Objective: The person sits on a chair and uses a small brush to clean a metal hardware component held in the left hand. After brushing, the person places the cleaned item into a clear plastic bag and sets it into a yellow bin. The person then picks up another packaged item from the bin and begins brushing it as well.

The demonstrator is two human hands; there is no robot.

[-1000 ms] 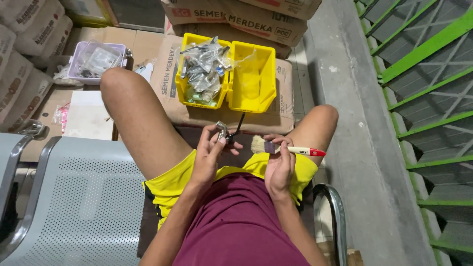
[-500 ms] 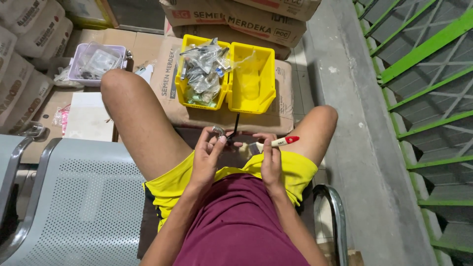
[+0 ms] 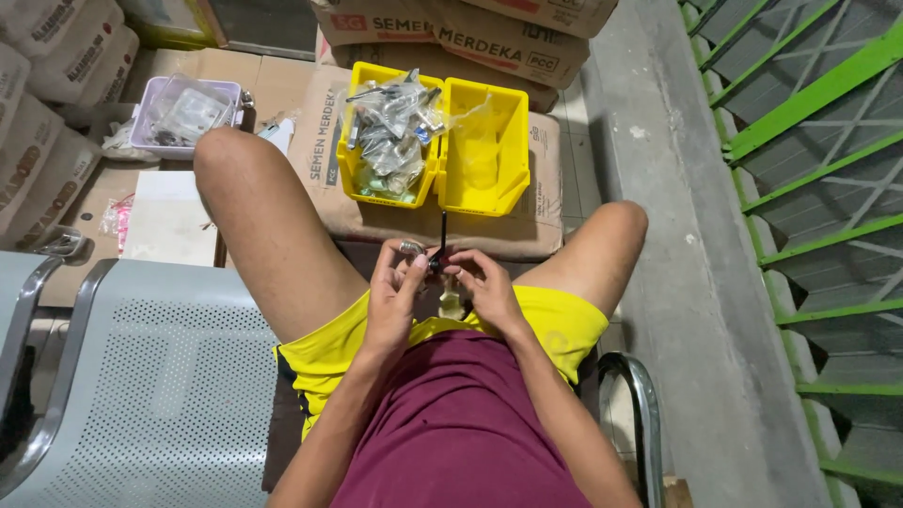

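Right hand [image 3: 482, 282] now met left hand [image 3: 400, 282], both pinching small metal part [image 3: 414, 248], yellow bins [image 3: 435, 132] ahead.

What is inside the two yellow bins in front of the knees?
The left yellow bin holds a heap of small metal parts in clear plastic bags; what lies under the heap is covered. The right yellow bin shows only a clear plastic bag.

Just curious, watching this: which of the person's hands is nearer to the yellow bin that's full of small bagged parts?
Left. The left hand is almost straight below the full yellow bin; the right hand sits further over, below the emptier yellow bin beside it.
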